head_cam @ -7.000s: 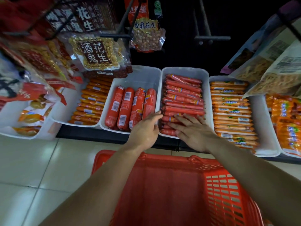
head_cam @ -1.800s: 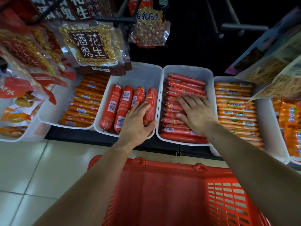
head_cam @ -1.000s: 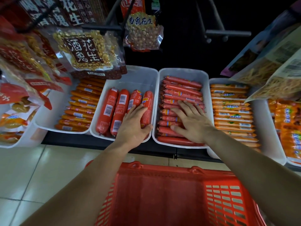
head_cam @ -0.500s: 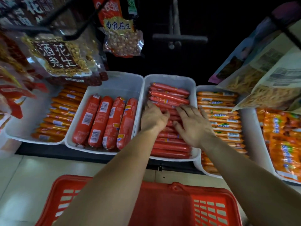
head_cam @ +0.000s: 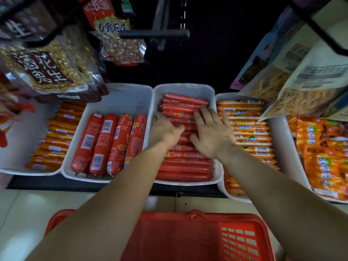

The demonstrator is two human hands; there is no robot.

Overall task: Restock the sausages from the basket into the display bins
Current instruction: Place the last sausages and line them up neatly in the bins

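Note:
A white display bin in the middle of the shelf is packed with thin red sausages lying crosswise. Both hands lie on that pile. My left hand rests on its left side, fingers curled down onto the sausages. My right hand lies flat on the right side, fingers spread toward the back; neither hand lifts anything. The red plastic basket stands on the floor below my arms; the part of its inside that shows holds nothing.
Left of the middle bin, another white bin holds several thick red sausages. Bins of orange sausages flank them, one at far left. Hanging peanut bags and snack bags overhang the shelf. Tiled floor lies below.
My left hand has left the thick sausages and come onto the thin red sausage pile beside my right hand. The view has tilted closer over the bins.

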